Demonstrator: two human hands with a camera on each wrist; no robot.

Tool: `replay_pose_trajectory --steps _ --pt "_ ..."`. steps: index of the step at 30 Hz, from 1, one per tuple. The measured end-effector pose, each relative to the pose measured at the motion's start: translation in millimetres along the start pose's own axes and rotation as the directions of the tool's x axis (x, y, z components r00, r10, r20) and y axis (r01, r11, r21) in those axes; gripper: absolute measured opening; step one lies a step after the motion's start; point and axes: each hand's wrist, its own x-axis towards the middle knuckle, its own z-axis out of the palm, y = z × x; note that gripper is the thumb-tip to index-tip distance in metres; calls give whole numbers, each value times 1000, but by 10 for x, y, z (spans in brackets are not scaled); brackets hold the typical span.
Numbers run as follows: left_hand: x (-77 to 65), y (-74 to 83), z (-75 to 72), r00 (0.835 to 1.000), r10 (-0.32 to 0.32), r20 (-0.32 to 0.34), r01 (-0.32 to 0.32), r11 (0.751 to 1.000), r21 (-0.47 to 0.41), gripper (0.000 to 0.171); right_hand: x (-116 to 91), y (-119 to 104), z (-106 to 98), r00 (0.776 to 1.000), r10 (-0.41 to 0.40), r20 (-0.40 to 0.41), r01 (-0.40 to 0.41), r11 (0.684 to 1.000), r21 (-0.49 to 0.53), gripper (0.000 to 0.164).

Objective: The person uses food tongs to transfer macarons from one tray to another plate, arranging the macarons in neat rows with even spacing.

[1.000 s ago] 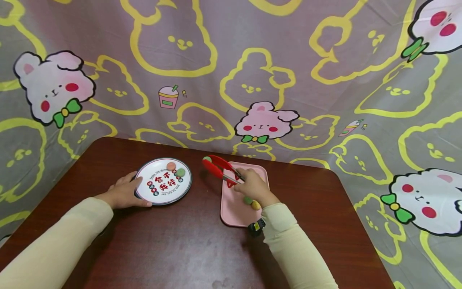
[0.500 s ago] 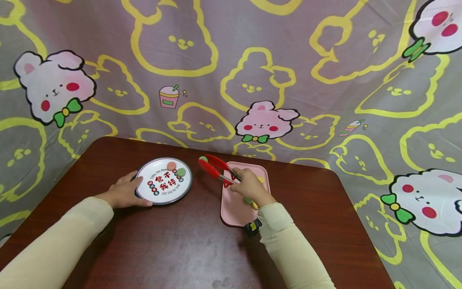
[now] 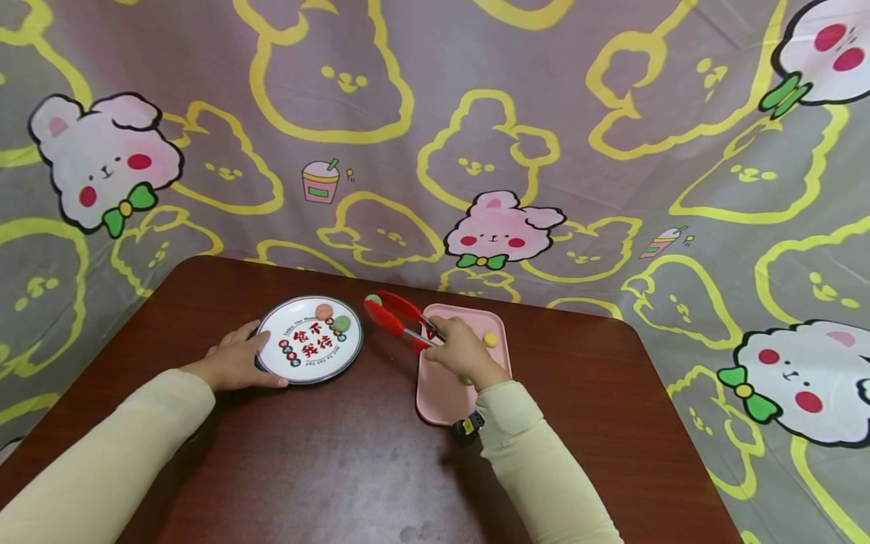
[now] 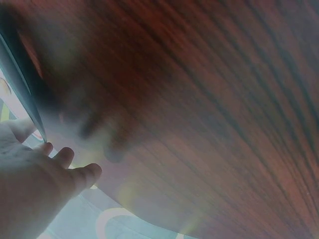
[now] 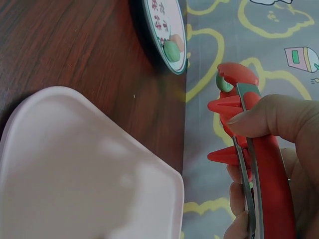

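Note:
My left hand [image 3: 234,361] holds the rim of a white round plate [image 3: 279,366] with a dark blue edge and red characters. A salmon-pink piece [image 3: 324,311] and a green piece [image 3: 341,323], small, round and macaron-like, lie on the plate. My right hand [image 3: 465,353] grips red-and-silver tongs [image 5: 271,174], thumb on top. Between the tongs' tips is another green round piece [image 3: 373,300], raised between plate and tray. Below the right hand lies a pink tray [image 3: 435,404] bearing a yellow piece [image 3: 490,340] and a green piece [image 3: 465,380] mostly hidden by the hand.
Everything stands on a dark red-brown wooden table [image 3: 326,468]. A curtain [image 3: 381,174] printed with rabbits hangs along the table's back and sides. A dark wrist device [image 3: 467,428] hangs below the right cuff.
My right hand has carried the tongs and the green piece left, toward the plate. The yellow piece at the tray's back right has come into sight. The left hand and plate stay put.

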Motion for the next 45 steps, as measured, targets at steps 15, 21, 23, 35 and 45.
replay_pose_trajectory --steps 15,21,23,35,45 --pt "7 -22 14 1000 -8 4 8 1000 -7 121 80 -52 104 1000 26 9 -27 998 55 35" --pt "38 -39 28 1000 -11 5 11 1000 -7 123 96 -90 123 1000 -5 11 4 1000 22 37" --pt "39 -41 29 1000 -7 2 7 1000 -7 123 101 -107 133 1000 -5 15 5 1000 25 37" --pt "20 -34 12 1000 -3 1 3 1000 -8 123 129 -194 191 1000 -11 28 9 999 49 36" --pt "42 -48 26 1000 -15 8 15 1000 -14 123 160 -245 256 999 12 46 -15 998 59 34"
